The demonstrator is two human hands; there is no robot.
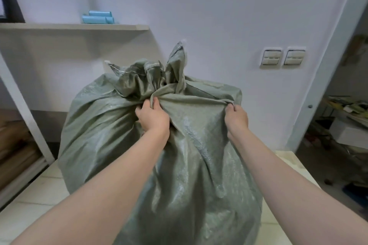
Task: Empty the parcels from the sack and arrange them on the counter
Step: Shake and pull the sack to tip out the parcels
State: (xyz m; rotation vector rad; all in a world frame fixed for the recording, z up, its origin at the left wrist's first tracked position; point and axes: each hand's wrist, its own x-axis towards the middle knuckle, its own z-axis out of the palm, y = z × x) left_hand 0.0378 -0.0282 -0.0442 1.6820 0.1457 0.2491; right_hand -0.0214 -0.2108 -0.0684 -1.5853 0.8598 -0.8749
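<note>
Left hand (152, 118) and right hand (237, 118) each grip a fold of the full sack (199, 165), which may topple if tugged unevenly

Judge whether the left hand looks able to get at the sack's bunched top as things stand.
Probably yes. The left hand grips the sack just below its bunched top, and nothing lies between them. The right hand pinches a fold further right.

Grey-green woven sack (163, 145); pale blue rolls (98, 17).
</note>
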